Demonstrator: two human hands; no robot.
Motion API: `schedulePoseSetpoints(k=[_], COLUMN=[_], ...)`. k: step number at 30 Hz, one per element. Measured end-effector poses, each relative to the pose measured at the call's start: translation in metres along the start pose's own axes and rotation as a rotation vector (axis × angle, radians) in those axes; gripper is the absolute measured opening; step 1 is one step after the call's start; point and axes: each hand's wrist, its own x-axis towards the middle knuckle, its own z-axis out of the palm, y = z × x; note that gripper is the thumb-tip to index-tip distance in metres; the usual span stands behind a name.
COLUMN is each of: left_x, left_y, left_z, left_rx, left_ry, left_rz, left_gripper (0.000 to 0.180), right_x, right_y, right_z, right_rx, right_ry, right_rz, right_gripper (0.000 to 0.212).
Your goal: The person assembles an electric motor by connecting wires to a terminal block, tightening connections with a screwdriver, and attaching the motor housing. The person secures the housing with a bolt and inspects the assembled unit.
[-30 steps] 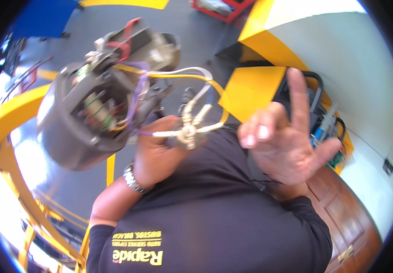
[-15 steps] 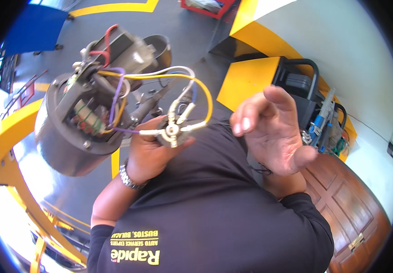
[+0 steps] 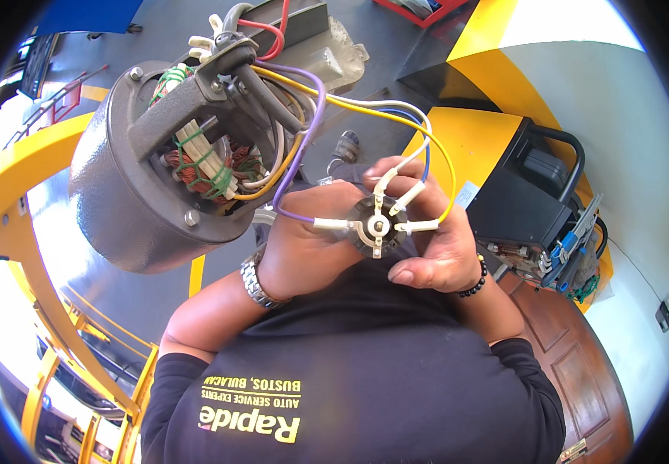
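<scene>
Between my hands is a round black rotary switch with metal terminals facing up and white-sleeved connectors on several of them. My left hand grips its left side, fingers hidden underneath. On the other side my right hand curls around it, with fingers behind and the thumb near its lower right edge. Purple, yellow, white and blue wires loop from the switch to an open grey electric motor at the upper left. Copper windings, tied with green cord, show inside the motor housing.
A dark bracket with a clear plastic-like cover is beyond the motor. Yellow curved framework stands at the left. At the right are a yellow and black machine, blue-handled tools and a brown panelled door.
My right hand has come in from the right and closed around the switch. The switch and left hand have shifted right. The motor appears larger and higher in view.
</scene>
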Motion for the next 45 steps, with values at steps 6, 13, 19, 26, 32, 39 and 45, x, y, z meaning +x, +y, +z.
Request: schedulePoseSetpoints(k=[6,13,19,26,32,39,45], left_x=[-0.001,-0.004,0.002,-0.001,-0.003,-0.004,-0.004], left_y=[0.01,0.008,0.02,0.009,0.014,0.013,0.009], left_z=[-0.005,-0.005,-0.009,-0.014,-0.016,-0.02,-0.018], left_rx=[0.053,0.137,0.231,0.192,0.203,0.172,0.104], left_ry=[-0.077,0.036,-0.014,-0.09,-0.09,-0.138,-0.135], left_rz=[0.006,0.036,0.057,0.113,0.13,0.154,0.214], left_gripper=[0.033,0.033,0.039,0.038,0.04,0.041,0.04], right_x=[0.02,0.029,0.032,0.036,0.036,0.038,0.04], right_y=[0.013,0.012,0.018,0.01,0.01,0.013,0.01], right_z=[0.008,0.016,0.013,0.011,0.015,0.017,0.016], right_rx=[0.272,0.368,0.363,0.313,0.347,0.327,0.3], right_ry=[-0.172,-0.183,-0.224,-0.248,-0.256,-0.284,-0.256], right_rz=[-0.057,-0.013,-0.054,-0.057,-0.077,-0.153,-0.175], right_gripper=[0.07,0.063,0.06,0.062,0.065,0.067,0.064])
